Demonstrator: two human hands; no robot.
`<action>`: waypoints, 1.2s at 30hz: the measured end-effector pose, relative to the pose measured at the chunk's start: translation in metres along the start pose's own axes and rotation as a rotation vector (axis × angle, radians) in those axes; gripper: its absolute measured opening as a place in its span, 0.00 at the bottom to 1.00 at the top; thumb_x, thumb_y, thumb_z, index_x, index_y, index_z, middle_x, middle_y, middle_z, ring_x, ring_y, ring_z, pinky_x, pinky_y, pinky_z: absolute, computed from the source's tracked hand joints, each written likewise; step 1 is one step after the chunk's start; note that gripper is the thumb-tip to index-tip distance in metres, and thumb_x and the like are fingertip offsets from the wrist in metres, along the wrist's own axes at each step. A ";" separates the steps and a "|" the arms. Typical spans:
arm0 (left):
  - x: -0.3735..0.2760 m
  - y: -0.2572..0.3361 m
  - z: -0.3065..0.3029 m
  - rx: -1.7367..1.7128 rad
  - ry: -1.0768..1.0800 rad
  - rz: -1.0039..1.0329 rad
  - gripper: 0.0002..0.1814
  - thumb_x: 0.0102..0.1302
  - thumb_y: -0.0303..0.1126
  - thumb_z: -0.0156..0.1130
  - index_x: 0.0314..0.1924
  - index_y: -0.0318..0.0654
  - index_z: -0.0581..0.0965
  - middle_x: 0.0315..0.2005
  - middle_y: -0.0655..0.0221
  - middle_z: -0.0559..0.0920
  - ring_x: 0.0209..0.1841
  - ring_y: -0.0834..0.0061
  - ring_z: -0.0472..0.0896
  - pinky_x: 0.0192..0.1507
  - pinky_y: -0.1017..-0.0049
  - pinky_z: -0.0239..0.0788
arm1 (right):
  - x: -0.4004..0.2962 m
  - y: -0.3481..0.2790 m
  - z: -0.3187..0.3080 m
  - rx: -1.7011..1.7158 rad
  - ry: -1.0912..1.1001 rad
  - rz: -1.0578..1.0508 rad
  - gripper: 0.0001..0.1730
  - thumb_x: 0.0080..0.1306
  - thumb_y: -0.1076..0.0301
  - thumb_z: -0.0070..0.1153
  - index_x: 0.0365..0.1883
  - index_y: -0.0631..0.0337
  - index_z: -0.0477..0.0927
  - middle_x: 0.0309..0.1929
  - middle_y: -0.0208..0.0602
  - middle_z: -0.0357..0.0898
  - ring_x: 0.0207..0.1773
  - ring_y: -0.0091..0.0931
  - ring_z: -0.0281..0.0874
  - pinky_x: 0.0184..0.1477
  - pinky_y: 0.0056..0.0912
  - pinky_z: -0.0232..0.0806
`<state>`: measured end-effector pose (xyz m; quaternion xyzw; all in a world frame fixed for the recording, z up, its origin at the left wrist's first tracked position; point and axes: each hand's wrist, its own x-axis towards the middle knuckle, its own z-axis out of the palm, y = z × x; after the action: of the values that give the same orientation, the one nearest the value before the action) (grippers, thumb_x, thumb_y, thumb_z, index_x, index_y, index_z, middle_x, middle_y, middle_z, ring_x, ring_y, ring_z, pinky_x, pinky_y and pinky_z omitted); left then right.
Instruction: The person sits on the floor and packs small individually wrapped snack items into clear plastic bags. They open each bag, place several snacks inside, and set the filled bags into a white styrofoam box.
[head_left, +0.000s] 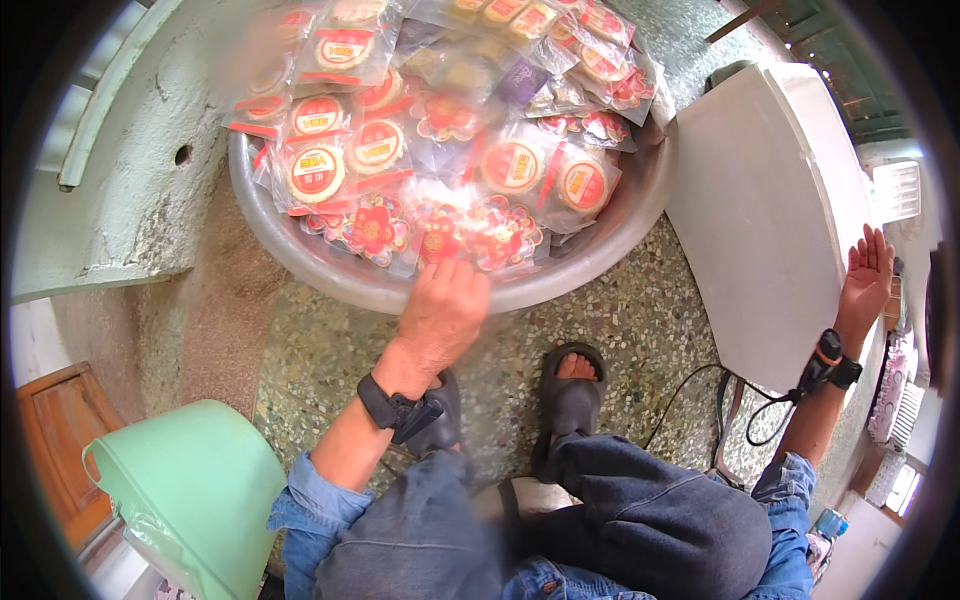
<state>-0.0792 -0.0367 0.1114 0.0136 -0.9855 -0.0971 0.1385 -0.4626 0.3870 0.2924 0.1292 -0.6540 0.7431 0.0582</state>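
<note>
A wide metal basin (341, 289) full of clear plastic packets stands on the floor before me. My left hand (444, 304) is over its near rim, fingers curled around the near edge of a packet with a red flower-shaped label (439, 244); the fingertips are hidden. Around it lie similar flower-labelled packets (375, 229) and packets of round pale wafers with red-and-white labels (316, 174). My right hand (870, 270) is far to the right, palm showing and fingers extended, holding nothing. It is beside the edge of a large white panel or box (750, 217).
A mint-green plastic tub (199, 480) stands at lower left, by a wooden panel (64, 442). Black cables (720, 405) hang beneath the white panel. My sandalled feet (577, 382) rest on the terrazzo floor (495, 375). A worn plaster wall (142, 165) bounds the left.
</note>
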 end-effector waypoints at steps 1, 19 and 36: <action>-0.002 -0.002 -0.002 0.011 -0.017 0.003 0.03 0.49 0.27 0.56 0.25 0.40 0.71 0.24 0.65 0.73 0.32 0.66 0.73 0.37 0.69 0.66 | -0.015 0.009 0.024 -0.080 -0.078 -0.061 0.23 0.73 0.64 0.49 0.60 0.71 0.70 0.55 0.46 0.75 0.51 0.24 0.73 0.51 0.28 0.68; 0.043 -0.003 -0.012 -0.283 -0.168 -0.074 0.12 0.36 0.30 0.63 0.23 0.36 0.72 0.23 0.62 0.73 0.31 0.61 0.74 0.33 0.65 0.67 | -0.137 0.156 0.389 -0.767 -1.563 0.064 0.29 0.60 0.63 0.61 0.57 0.69 0.71 0.49 0.53 0.75 0.43 0.41 0.79 0.48 0.40 0.71; 0.042 -0.006 -0.010 -0.203 -0.232 -0.118 0.21 0.46 0.43 0.68 0.35 0.34 0.78 0.33 0.58 0.80 0.40 0.59 0.79 0.43 0.63 0.71 | -0.146 0.136 0.389 -0.813 -1.493 -0.193 0.07 0.55 0.69 0.59 0.27 0.65 0.82 0.24 0.44 0.78 0.27 0.37 0.78 0.34 0.39 0.69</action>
<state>-0.1167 -0.0466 0.1312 0.0464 -0.9775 -0.2052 0.0183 -0.3121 -0.0041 0.1664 0.6089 -0.7228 0.1628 -0.2832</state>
